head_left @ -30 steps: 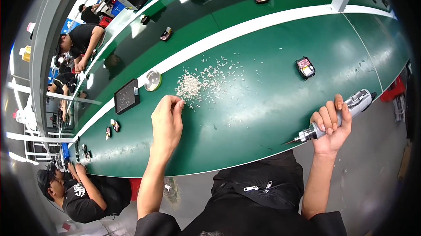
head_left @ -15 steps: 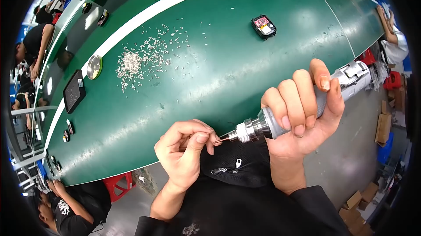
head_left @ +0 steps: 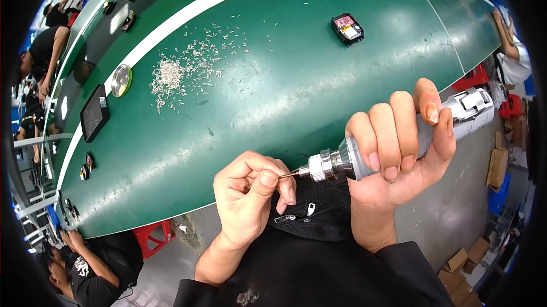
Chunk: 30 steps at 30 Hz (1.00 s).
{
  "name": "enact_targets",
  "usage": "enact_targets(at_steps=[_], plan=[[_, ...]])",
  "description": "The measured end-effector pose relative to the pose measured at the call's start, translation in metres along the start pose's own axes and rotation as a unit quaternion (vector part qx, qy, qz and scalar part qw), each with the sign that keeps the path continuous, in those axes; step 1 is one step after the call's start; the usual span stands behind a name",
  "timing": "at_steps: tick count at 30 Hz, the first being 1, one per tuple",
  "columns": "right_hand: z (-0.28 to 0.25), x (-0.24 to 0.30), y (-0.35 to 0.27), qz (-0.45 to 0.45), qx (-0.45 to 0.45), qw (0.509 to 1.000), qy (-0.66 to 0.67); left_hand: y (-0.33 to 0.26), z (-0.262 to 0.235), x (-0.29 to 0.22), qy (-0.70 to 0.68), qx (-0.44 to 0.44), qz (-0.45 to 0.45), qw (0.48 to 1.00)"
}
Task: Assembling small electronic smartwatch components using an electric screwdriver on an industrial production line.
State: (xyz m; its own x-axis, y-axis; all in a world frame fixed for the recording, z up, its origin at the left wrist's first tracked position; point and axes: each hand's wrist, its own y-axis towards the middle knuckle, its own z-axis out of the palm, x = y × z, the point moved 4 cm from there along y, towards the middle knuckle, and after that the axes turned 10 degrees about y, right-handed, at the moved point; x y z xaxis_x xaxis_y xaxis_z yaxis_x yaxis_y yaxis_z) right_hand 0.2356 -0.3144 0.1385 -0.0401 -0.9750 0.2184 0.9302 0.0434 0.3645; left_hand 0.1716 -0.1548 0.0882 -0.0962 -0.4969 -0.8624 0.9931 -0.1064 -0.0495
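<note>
My right hand point(head_left: 393, 147) is wrapped round a grey electric screwdriver point(head_left: 470, 110), held tilted over the table's near edge. Its silver chuck point(head_left: 326, 164) carries a thin copper-coloured bit point(head_left: 292, 174) pointing left. At the bit's tip, my left hand point(head_left: 245, 193) pinches with thumb and forefinger; whatever lies between those fingertips is too small or hidden to make out. Farther off on the green table point(head_left: 273, 90) lies a heap of tiny slender silvery pieces point(head_left: 169, 76), apparently screws, with many strewn to its right. A black open-cased device point(head_left: 347, 28) with a pink circuit board rests at the far right.
Left of the heap are a round lime-rimmed dish point(head_left: 121, 80) and a black tray point(head_left: 94, 114). Small dark parts point(head_left: 86, 167) lie at the table's left. A co-worker point(head_left: 94, 267) sits at lower left near a red stool point(head_left: 154, 238). Cardboard boxes point(head_left: 464, 261) stand on the floor at right.
My left hand has moved slightly right and up, its pinch now right at the bit's tip. The screwdriver in my right hand has shifted a little to the right.
</note>
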Motion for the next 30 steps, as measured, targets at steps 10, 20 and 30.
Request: enact_targets(at_steps=[10, 20, 30], plan=[[-0.008, -0.004, -0.001, -0.008, 0.035, 0.996, -0.087, 0.004, 0.0, -0.008, 0.332, -0.081, 0.089, 0.936], [-0.029, 0.031, -0.004, -0.107, -0.138, 0.984, -0.028, 0.126, -0.127, -0.127, 0.661, -0.262, 0.175, 0.681], [-0.032, 0.037, -0.009, -0.124, -0.182, 0.974, -0.056, 0.252, -0.289, -0.177, 0.871, -0.26, 0.043, 0.414]])
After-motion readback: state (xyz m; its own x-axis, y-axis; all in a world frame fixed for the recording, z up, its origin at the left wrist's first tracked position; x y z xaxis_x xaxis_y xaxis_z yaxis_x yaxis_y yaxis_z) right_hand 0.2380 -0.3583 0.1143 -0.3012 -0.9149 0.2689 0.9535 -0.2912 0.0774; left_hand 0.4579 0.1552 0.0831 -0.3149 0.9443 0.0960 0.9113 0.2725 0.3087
